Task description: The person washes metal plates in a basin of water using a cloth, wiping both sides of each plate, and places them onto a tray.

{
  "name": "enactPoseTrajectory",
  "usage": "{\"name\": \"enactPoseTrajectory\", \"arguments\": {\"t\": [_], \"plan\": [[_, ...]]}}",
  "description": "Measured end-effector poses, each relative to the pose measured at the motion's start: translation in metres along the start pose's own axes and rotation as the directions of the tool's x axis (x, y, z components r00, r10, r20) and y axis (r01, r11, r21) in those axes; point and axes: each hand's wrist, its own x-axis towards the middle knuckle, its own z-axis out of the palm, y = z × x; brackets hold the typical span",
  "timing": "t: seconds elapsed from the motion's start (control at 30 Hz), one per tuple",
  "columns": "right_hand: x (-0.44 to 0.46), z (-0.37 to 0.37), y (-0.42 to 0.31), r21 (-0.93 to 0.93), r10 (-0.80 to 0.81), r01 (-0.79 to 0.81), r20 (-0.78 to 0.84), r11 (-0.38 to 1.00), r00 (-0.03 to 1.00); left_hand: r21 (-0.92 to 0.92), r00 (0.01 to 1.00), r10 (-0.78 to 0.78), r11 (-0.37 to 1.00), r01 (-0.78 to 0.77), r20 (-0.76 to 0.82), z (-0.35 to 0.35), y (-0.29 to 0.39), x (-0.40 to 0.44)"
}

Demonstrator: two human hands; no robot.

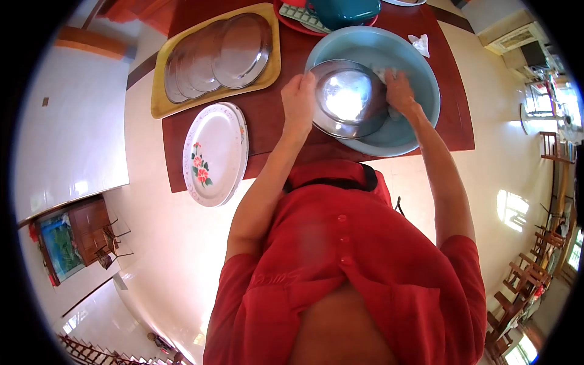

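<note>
A shiny round metal plate (340,118) is tilted over the light-blue basin (428,115). My left hand (298,100) grips its left rim, thumb at the edge. At the plate's right side, my right hand (399,91) is closed on a pale, crumpled cloth (383,74) inside the basin. Part of that cloth is hidden by the fingers. To the left, several similar metal plates (242,52) overlap in a yellow tray (275,45). Nearer me lies a small stack of white oval plates (213,155) with a red flower pattern.
Everything stands on a dark red table (267,121). A crumpled white tissue (420,44) lies right of the basin. At the far edge, a teal container (347,12) sits with a red tray (292,21). Wooden chairs (517,277) stand along the right side of the room.
</note>
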Motion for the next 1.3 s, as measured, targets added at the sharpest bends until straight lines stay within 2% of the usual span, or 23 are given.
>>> {"name": "enactPoseTrajectory", "arguments": {"t": [0.03, 0.1, 0.2, 0.27, 0.33, 0.5, 0.53, 0.6, 0.67, 0.73, 0.8, 0.83, 0.87, 0.9, 0.93, 1.0, 1.07, 1.1, 1.13, 1.2, 1.23, 1.3], "plan": [[-0.005, -0.002, -0.002, 0.000, 0.008, -0.008, 0.001, 1.000, 1.000, 0.040, 1.000, 0.020, 0.999, -0.021, 0.025, -0.001, 0.001, 0.003], [-0.015, -0.007, -0.007, -0.012, 0.000, 0.002, 0.102, 1.000, 0.995, 0.082, 0.998, 0.040, 0.996, -0.044, 0.057, -0.001, 0.003, 0.007], [-0.025, -0.002, -0.005, -0.076, -0.031, 0.035, 0.057, 0.997, 0.998, 0.077, 0.996, 0.071, 0.994, -0.075, 0.061, 0.002, 0.007, 0.012], [-0.030, -0.003, -0.006, -0.124, 0.012, -0.001, 0.086, 0.992, 0.996, 0.193, 0.988, 0.128, 0.971, -0.143, 0.084, 0.001, 0.007, 0.018], [-0.032, -0.002, -0.009, -0.172, 0.048, -0.028, 0.114, 0.985, 0.992, 0.217, 0.986, 0.140, 0.963, -0.157, 0.094, 0.003, 0.008, 0.022], [-0.031, -0.002, -0.012, -0.079, 0.133, -0.129, 0.047, 0.989, 0.990, 0.293, 0.984, 0.158, 0.940, -0.176, 0.086, 0.001, 0.000, 0.036], [-0.031, -0.004, -0.010, -0.079, 0.130, -0.126, 0.045, 0.989, 0.991, 0.355, 0.983, 0.157, 0.918, -0.180, 0.092, -0.001, -0.001, 0.038], [-0.030, -0.016, -0.005, 0.027, 0.098, -0.104, 0.148, 0.994, 0.984, 0.416, 0.983, 0.159, 0.891, -0.185, 0.096, -0.003, 0.001, 0.039], [-0.038, -0.047, -0.016, 0.094, 0.134, -0.147, 0.136, 0.985, 0.982, 0.565, 0.988, 0.112, 0.811, -0.152, 0.105, -0.003, 0.009, 0.034], [-0.044, -0.055, -0.015, 0.160, 0.172, -0.192, 0.131, 0.968, 0.976, 0.605, 0.983, 0.159, 0.775, -0.185, 0.096, -0.004, 0.000, 0.038], [-0.047, -0.059, -0.007, 0.348, 0.009, 0.036, -0.126, 0.937, 0.992, 0.642, 0.974, 0.208, 0.735, -0.219, 0.094, -0.003, -0.002, 0.041], [-0.048, -0.064, -0.007, 0.347, 0.012, 0.033, -0.128, 0.937, 0.992, 0.703, 0.976, 0.182, 0.679, -0.211, 0.117, -0.003, 0.000, 0.040], [-0.049, -0.071, -0.006, 0.516, 0.058, -0.019, -0.060, 0.857, 0.997, 0.759, 0.979, 0.151, 0.618, -0.202, 0.138, -0.004, 0.001, 0.040], [-0.051, -0.083, -0.009, 0.664, 0.093, -0.081, 0.018, 0.743, 0.996, 0.759, 0.979, 0.146, 0.619, -0.202, 0.142, -0.005, 0.000, 0.041], [-0.054, -0.094, -0.013, 0.665, 0.102, -0.091, 0.023, 0.742, 0.995, 0.771, 0.972, 0.158, 0.591, -0.236, 0.176, -0.006, -0.002, 0.043], [-0.058, -0.108, -0.020, 0.703, 0.016, 0.058, -0.099, 0.709, 0.995, 0.780, 0.962, 0.159, 0.563, -0.274, 0.222, -0.005, -0.001, 0.042], [-0.054, -0.100, -0.018, 0.712, 0.031, 0.060, -0.115, 0.700, 0.993, 0.877, 0.955, 0.147, 0.381, -0.294, 0.256, -0.001, 0.009, 0.039], [-0.052, -0.097, -0.019, 0.719, 0.035, 0.072, -0.133, 0.691, 0.991, 0.877, 0.956, 0.138, 0.381, -0.294, 0.260, 0.001, 0.011, 0.038], [-0.050, -0.095, -0.021, 0.721, 0.040, 0.062, -0.123, 0.691, 0.992, 0.909, 0.951, 0.142, 0.286, -0.304, 0.274, 0.002, 0.013, 0.036], [-0.046, -0.094, -0.024, 0.729, 0.081, 0.118, -0.232, 0.674, 0.969, 0.934, 0.938, 0.167, 0.142, -0.329, 0.305, 0.003, 0.014, 0.035], [-0.046, -0.093, -0.023, 0.729, 0.081, 0.116, -0.229, 0.674, 0.970, 0.934, 0.938, 0.164, 0.143, -0.327, 0.304, 0.003, 0.015, 0.034], [-0.042, -0.092, -0.021, 0.808, 0.112, 0.059, -0.152, 0.586, 0.982, 0.938, 0.903, 0.280, 0.022, -0.346, 0.326, 0.004, 0.021, 0.032]]}}
